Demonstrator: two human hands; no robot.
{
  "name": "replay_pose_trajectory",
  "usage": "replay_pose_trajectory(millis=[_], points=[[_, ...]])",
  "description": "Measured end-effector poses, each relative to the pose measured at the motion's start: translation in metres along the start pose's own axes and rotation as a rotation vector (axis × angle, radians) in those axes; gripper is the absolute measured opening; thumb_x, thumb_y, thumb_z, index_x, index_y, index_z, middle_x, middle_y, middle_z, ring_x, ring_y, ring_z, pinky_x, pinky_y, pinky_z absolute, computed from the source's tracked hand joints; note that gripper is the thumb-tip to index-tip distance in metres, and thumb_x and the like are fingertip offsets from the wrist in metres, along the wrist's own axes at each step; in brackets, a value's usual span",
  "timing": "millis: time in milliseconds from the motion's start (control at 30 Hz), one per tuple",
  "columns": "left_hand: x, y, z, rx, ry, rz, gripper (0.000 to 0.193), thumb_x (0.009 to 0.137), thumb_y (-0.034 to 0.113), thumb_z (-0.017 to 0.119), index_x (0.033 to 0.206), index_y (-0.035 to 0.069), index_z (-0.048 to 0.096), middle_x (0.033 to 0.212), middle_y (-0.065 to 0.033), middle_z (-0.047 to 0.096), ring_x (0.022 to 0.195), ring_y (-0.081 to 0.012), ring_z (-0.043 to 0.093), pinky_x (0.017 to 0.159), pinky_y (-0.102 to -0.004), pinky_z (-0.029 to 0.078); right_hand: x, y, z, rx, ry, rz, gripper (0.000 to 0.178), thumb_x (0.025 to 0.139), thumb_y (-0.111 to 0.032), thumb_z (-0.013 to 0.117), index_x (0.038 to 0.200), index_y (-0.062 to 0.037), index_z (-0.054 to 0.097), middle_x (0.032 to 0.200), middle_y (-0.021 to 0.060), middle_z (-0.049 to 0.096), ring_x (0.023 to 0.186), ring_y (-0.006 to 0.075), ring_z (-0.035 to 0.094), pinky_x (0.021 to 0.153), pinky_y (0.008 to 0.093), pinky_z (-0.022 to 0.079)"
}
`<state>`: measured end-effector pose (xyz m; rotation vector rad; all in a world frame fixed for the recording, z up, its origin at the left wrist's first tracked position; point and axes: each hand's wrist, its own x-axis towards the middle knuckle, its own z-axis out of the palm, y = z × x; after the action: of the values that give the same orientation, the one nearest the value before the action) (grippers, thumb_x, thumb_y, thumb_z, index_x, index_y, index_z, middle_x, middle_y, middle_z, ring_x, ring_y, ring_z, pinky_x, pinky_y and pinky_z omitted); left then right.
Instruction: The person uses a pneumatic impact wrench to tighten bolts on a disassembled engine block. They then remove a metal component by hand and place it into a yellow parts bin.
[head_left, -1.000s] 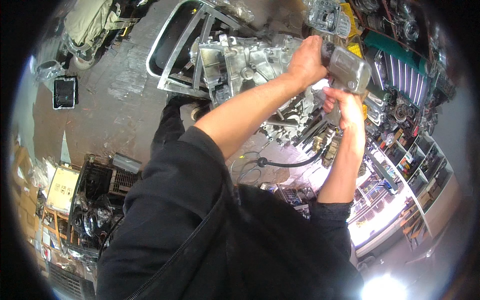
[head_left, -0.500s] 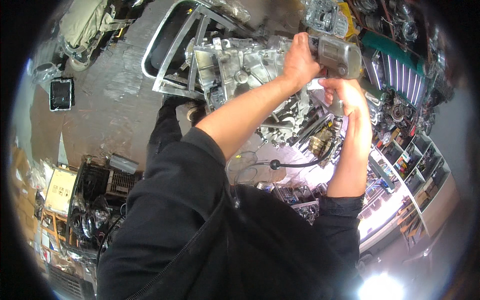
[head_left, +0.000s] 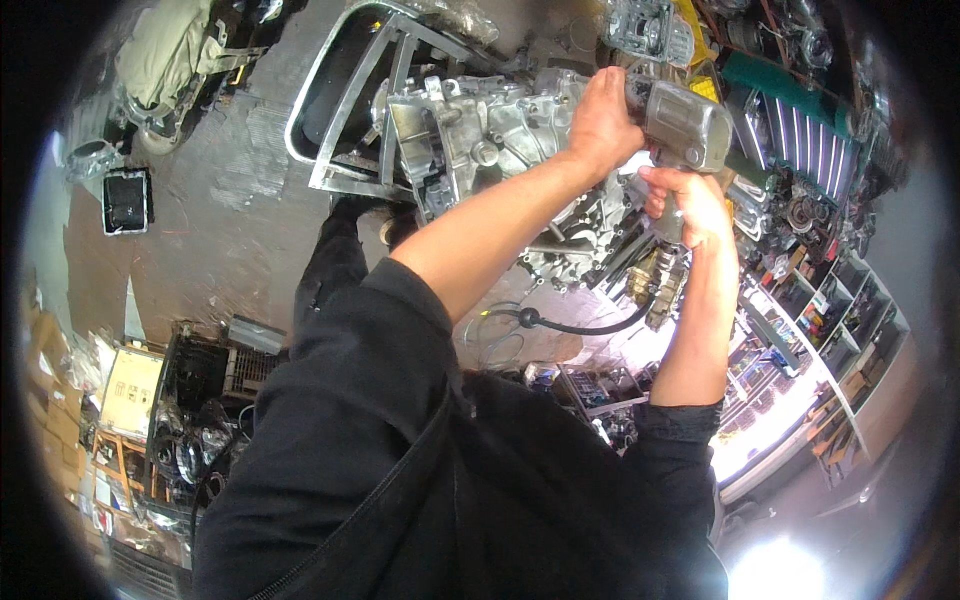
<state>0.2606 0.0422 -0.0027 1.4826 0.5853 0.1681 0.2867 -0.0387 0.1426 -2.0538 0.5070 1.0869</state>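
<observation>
An impact wrench (head_left: pixel 688 125) with a worn grey housing is held out in front of me, its nose pointing left. My right hand (head_left: pixel 698 205) is closed around its handle from below. My left hand (head_left: pixel 604 125) is wrapped at the nose end, which hides whatever socket or bolt is there. From the handle's base a black air hose (head_left: pixel 600 328) curves left, with a round black knob along it. Just left of and beneath my hands lies a bare metal gearbox casing (head_left: pixel 490 135), partly covered by my left forearm.
An angled metal frame (head_left: pixel 350 185) stands left of the casing. A shallow black tray (head_left: pixel 126 201) lies on the floor at far left. Divided shelves (head_left: pixel 835 335) with small parts line the right, and another grey casing (head_left: pixel 650 32) sits beyond the wrench.
The wrench's rear end has shifted slightly right and down, its body tilting a little. Both hands keep their grip. The whole view has also moved slightly.
</observation>
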Motion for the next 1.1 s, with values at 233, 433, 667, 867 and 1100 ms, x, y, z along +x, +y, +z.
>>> replay_pose_trajectory(millis=[233, 433, 667, 867, 1100], points=[[-0.003, -0.002, 0.003, 0.041, 0.035, 0.121, 0.051, 0.067, 0.002, 0.071, 0.113, -0.004, 0.049, 0.115, -0.0242, 0.055, 0.112, -0.0438, 0.054, 0.097, -0.0466, 0.047, -0.002, 0.014, -0.001, 0.096, 0.072, -0.001, 0.011, 0.079, 0.0, 0.071, 0.075, 0.0015, 0.061, 0.061, 0.0058, 0.055, 0.05, 0.0157, 0.049, 0.05, 0.0319, 0.039], [-0.004, 0.005, 0.003, 0.041, 0.096, 0.187, 0.061, 0.06, 0.006, 0.079, 0.113, -0.004, 0.051, 0.111, -0.0242, 0.057, 0.107, -0.0459, 0.057, 0.093, -0.0468, 0.049, -0.002, 0.018, -0.009, 0.066, 0.049, -0.05, 0.011, 0.078, 0.002, 0.073, 0.079, 0.0028, 0.061, 0.061, 0.0062, 0.055, 0.05, 0.0156, 0.05, 0.049, 0.0315, 0.039], [-0.014, 0.009, 0.02, 0.031, -0.025, 0.142, 0.055, 0.065, 0.004, 0.075, 0.113, -0.003, 0.05, 0.114, -0.025, 0.055, 0.111, -0.0447, 0.056, 0.097, -0.0467, 0.049, -0.012, 0.033, -0.023, 0.183, 0.099, -0.066, 0.015, 0.076, 0.003, 0.074, 0.08, 0.0022, 0.06, 0.061, 0.0061, 0.053, 0.048, 0.0163, 0.05, 0.047, 0.0318, 0.039], [-0.015, -0.004, 0.047, 0.039, -0.117, 0.16, 0.047, 0.067, 0.002, 0.068, 0.11, -0.005, 0.052, 0.112, -0.026, 0.056, 0.11, -0.045, 0.055, 0.098, -0.0483, 0.047, -0.005, 0.047, -0.039, 0.243, 0.111, -0.002, 0.014, 0.078, 0.001, 0.073, 0.083, 0.0015, 0.059, 0.061, 0.0058, 0.051, 0.048, 0.0163, 0.047, 0.049, 0.0312, 0.04], [-0.01, -0.014, 0.053, 0.05, -0.092, 0.151, 0.044, 0.067, 0.002, 0.07, 0.107, -0.003, 0.052, 0.11, -0.0252, 0.057, 0.109, -0.0441, 0.055, 0.096, -0.0483, 0.047, 0.013, 0.054, -0.046, 0.266, 0.065, 0.017, 0.014, 0.08, 0.001, 0.072, 0.085, 0.0003, 0.058, 0.062, 0.0036, 0.05, 0.05, 0.0145, 0.047, 0.049, 0.0305, 0.04]])
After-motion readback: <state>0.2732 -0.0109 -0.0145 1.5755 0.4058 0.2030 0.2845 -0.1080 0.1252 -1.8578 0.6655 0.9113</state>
